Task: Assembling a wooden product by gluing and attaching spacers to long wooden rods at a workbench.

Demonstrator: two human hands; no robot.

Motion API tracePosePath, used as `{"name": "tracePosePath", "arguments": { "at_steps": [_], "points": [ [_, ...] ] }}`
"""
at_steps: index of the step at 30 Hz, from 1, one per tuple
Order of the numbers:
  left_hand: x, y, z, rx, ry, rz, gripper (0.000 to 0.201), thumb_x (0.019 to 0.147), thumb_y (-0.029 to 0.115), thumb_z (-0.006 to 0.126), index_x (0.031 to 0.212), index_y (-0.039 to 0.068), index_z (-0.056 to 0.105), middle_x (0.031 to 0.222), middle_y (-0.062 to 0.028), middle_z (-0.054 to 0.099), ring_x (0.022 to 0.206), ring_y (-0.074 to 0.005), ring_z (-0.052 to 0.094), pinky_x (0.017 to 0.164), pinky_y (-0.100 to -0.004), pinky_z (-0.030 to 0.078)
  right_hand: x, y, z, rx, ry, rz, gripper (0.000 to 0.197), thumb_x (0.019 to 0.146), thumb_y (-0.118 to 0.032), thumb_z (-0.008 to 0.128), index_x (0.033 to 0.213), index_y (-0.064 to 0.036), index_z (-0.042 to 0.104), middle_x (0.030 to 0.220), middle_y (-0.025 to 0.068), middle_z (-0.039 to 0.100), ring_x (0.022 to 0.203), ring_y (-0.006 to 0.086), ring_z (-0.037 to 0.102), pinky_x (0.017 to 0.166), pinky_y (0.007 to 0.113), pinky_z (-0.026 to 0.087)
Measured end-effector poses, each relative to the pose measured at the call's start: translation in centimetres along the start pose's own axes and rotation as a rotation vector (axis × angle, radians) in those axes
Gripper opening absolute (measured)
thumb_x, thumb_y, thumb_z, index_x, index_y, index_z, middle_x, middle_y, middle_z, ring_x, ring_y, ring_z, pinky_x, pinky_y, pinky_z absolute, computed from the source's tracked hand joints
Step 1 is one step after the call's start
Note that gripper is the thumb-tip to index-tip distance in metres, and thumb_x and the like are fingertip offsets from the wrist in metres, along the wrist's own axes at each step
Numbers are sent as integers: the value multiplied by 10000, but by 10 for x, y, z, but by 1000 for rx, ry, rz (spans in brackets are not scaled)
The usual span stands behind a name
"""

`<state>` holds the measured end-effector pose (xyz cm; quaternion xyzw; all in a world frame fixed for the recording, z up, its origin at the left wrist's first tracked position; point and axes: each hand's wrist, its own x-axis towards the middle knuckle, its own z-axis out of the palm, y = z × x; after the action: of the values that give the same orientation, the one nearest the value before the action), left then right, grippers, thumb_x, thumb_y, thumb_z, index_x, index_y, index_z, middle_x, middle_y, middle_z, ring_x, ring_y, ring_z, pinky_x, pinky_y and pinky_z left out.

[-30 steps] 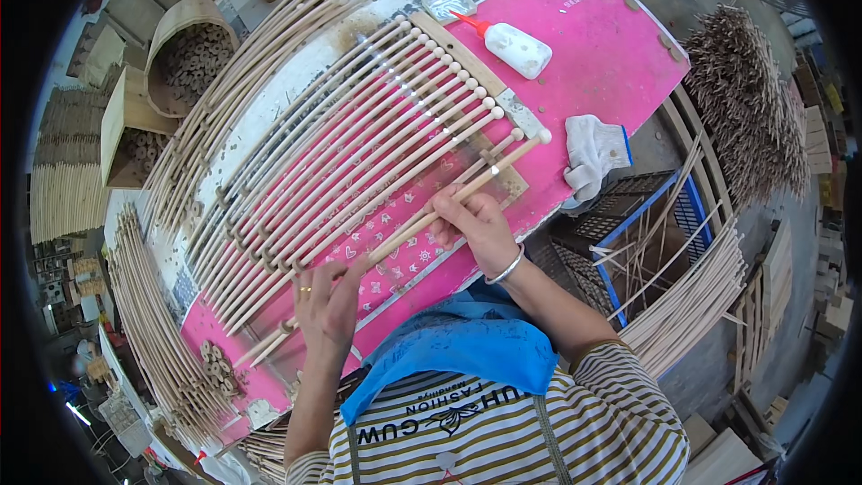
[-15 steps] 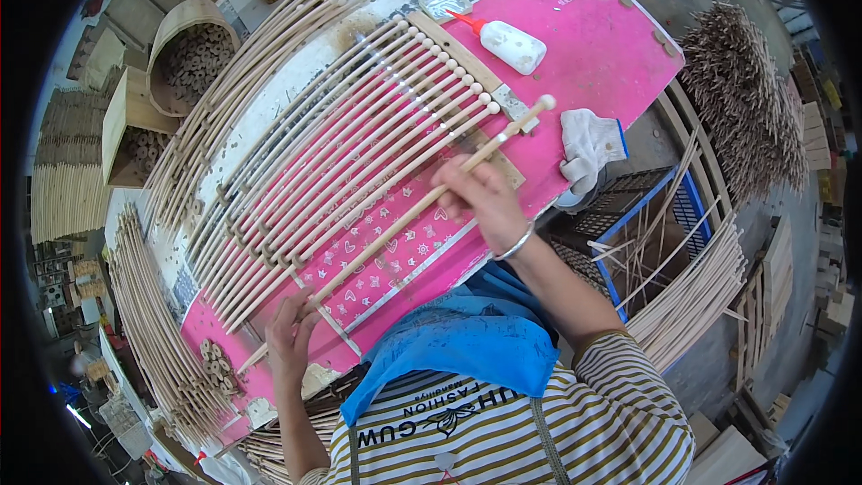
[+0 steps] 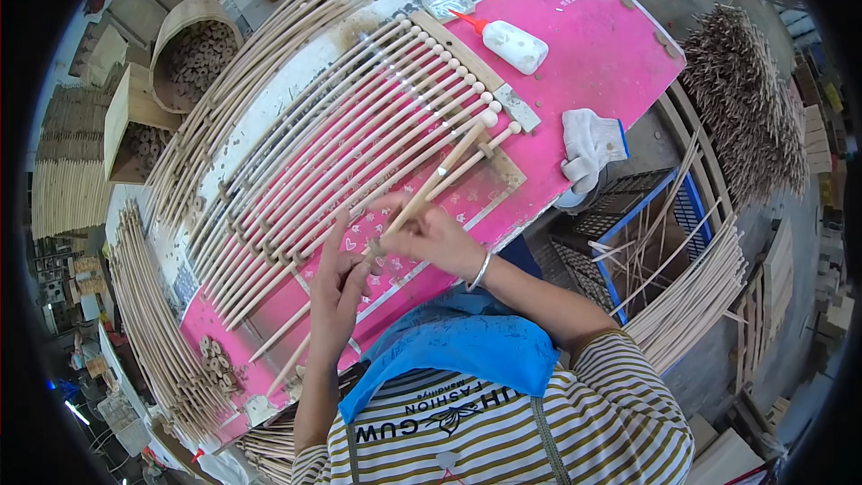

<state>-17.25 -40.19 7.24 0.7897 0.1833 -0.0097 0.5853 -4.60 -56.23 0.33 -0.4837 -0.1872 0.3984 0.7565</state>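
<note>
A wooden stick with a ball end (image 3: 461,152) slants across in front of me, with a whitish wet-looking spot below its ball. My right hand (image 3: 426,235) is closed round its middle. Lower down, my left hand (image 3: 332,298) has thumb and fingers closed at the stick, its index finger pointing up. Between the hands, a small grey-brown piece (image 3: 375,246) is at the stick, too blurred to name. Just beyond lies another ball-ended stick (image 3: 453,178) with a small ring near its ball. Farther out, ball-ended sticks (image 3: 359,148) lie in a row, their balls near a wooden strip (image 3: 456,52).
A white bottle with a red nozzle (image 3: 514,46) lies on the pink table cover (image 3: 602,31). At the right edge is a white glove (image 3: 588,145), above a blue-rimmed crate (image 3: 597,260) with sticks. Small wooden rings (image 3: 215,364) lie front left; a round tub (image 3: 171,13) holds more.
My right hand has moved down and left, closer to my left hand, which has moved slightly right. The held stick's ball end is farther left, and another ball-ended stick lies alongside.
</note>
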Motion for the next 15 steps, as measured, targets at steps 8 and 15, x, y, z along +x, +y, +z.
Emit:
{"name": "tracePosePath", "arguments": {
  "at_steps": [8,15],
  "points": [
    [-7,-6,0,13,2,-32,618,1057,51,569,1641,58,367,869,-49,683,706,-84,562,666,-235,471,-3,-8,-23,124,100,4,274,1006,-139,735,1251,-16,711,1044,51,756,861,83,681,745,235,553],
    [-6,-12,1,-46,8,-67,542,1054,51,560,1587,57,459,891,-31,691,695,-42,551,618,-193,439,-2,-17,-21,202,-7,-32,286,997,-130,748,1247,1,704,993,39,737,816,78,665,722,237,551]
  ]
}}
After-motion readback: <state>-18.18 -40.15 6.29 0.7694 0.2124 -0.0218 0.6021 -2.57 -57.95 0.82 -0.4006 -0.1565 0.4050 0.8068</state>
